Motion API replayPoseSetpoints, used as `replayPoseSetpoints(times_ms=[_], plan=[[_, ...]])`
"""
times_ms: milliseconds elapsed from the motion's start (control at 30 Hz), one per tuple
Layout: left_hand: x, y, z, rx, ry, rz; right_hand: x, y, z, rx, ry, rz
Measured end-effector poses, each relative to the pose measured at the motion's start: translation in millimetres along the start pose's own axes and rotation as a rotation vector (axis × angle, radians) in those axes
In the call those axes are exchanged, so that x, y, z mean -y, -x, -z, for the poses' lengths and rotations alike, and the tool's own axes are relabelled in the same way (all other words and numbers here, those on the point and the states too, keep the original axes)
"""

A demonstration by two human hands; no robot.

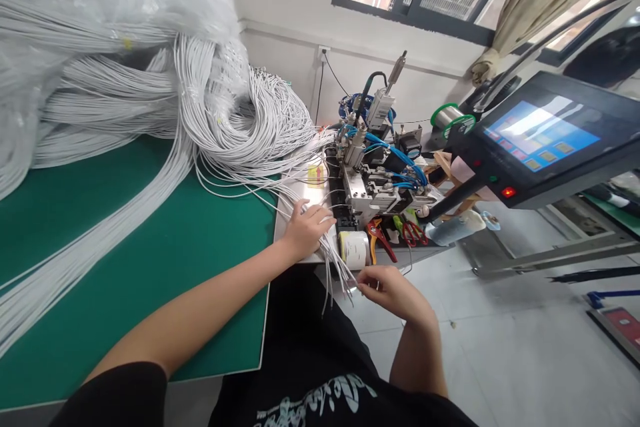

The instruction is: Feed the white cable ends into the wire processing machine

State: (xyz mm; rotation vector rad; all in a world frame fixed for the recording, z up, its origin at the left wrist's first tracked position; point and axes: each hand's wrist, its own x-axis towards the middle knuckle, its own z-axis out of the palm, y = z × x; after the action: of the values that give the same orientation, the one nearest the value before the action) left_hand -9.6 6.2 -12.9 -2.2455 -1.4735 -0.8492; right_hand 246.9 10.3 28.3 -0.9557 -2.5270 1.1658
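Grip of the right hand (pixel 393 290) is curled nearly closed, thumb and forefinger at the loose tips of the white wires (pixel 336 257); whether it pinches one, I cannot tell. Left of it, the left hand (pixel 310 228) lies palm down over the same wires at the edge of the green table (pixel 175 233), its hold unclear. Just beyond are a white roll (pixel 354 250), then the machine (pixel 357 183). Farther off, a large wire bundle (pixel 210 107) is heaped near the wall.
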Motion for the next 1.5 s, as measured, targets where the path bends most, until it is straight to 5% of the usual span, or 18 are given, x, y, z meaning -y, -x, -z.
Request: replayPoseSetpoints(times_ms=[300,667,867,1167,1500], plan=[[-3,-3,11.1,-0.065,0.068,-0.413,-17,-5,23,-0.415,-0.178,-0.050],[-7,-2,7.3,-0.160,0.005,-0.330,-18,-64,-5,-0.798,-0.496,0.086],[-7,-2,1.0,-0.138,-0.051,-0.278,-20,-76,-4,-0.797,-0.556,0.108],[-10,-6,0.1,-0.101,-0.131,-0.110,-42,-73,13,-0.622,-0.111,-0.009],[-8,-7,3.1,-0.200,-0.097,-0.215,-49,-73,15,-0.500,-0.453,-0.039]])
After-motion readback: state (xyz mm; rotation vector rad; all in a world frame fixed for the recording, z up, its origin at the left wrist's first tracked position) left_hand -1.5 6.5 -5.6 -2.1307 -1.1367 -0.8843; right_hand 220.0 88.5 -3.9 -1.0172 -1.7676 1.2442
